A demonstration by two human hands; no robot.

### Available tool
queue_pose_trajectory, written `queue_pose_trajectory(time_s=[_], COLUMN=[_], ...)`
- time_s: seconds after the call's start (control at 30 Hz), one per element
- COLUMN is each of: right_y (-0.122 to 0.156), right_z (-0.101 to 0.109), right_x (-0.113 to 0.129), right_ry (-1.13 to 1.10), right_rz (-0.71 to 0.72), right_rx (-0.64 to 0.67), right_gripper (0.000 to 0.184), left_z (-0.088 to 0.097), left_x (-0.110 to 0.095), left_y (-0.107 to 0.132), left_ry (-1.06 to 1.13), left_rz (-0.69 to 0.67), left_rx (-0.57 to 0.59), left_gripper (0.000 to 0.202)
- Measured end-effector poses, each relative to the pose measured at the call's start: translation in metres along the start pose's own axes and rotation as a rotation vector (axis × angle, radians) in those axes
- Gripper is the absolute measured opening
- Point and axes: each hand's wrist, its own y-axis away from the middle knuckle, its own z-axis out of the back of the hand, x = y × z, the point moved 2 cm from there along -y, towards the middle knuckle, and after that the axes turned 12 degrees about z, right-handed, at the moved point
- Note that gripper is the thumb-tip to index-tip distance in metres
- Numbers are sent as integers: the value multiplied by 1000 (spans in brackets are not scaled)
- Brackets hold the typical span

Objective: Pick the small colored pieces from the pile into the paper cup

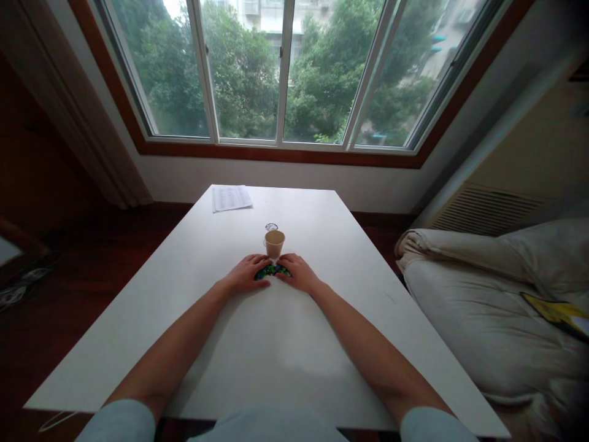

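My left hand (246, 274) and my right hand (298, 273) rest on the white table (276, 344), one on each side of a low heap of small green and blue pieces (271, 270). Both hands are open, thumbs apart from the curved fingers, cupped around the heap's edges. What kind of pieces they are is too small to tell. Just beyond my fingertips a tan paper cup (275, 244) stands upright. Behind it lies a small round thing with a dark rim (271, 227), partly hidden by the cup.
Printed sheets of paper (231, 198) lie at the table's far left corner. A pale cushioned sofa (460, 294) stands along the right, with a yellow item (556, 313) on it. Ahead is a wide window (280, 80); a curtain (87, 110) hangs at left.
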Motion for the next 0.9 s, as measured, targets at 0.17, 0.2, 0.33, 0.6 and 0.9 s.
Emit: queue_pose_trajectory(time_s=[0.17,0.2,0.33,0.6,0.9], right_y=[0,0,3,29,9], right_z=[1,1,9,31,17], right_x=[-6,-6,-14,-51,-14], right_ry=[69,69,17,-18,50], right_rz=[-106,-113,-67,-183,-93], right_rx=[-28,-28,-24,-31,75], right_gripper=[29,30,35,41,56], left_z=[-2,-2,-2,-3,24], left_x=[-9,-10,-8,3,30], left_y=[-3,-3,-5,-8,0], left_ry=[-43,-48,-55,-95,-16], left_rz=[44,47,69,124,176], left_rx=[-55,-61,-87,-163,-235], left_gripper=[53,52,46,41,53])
